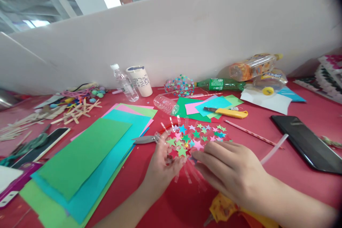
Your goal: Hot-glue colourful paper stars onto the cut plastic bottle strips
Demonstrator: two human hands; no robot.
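Observation:
My left hand (162, 164) curls around the near left side of a clear plastic bottle piece cut into strips (188, 172), with small coloured paper stars (182, 151) on it. My right hand (229, 164) is closed, its fingertips pressed together at the near right side of this piece; whatever they pinch is hidden. More loose-looking stars (204, 132) lie just beyond the fingers. Scissors (145, 139) with red handles rest beside my left hand, blades pointing left. Under my right forearm sits a yellow-orange glue gun (221, 207), partly covered.
Coloured paper sheets (88, 156) are stacked at left. Behind stand a small bottle (125, 83) and a white cup (140, 82). A star-covered ball (183, 85), green bottle (216, 84), yellow cutter (231, 113) and striped pencil (251, 133) lie farther back. A black phone (307, 142) is at right.

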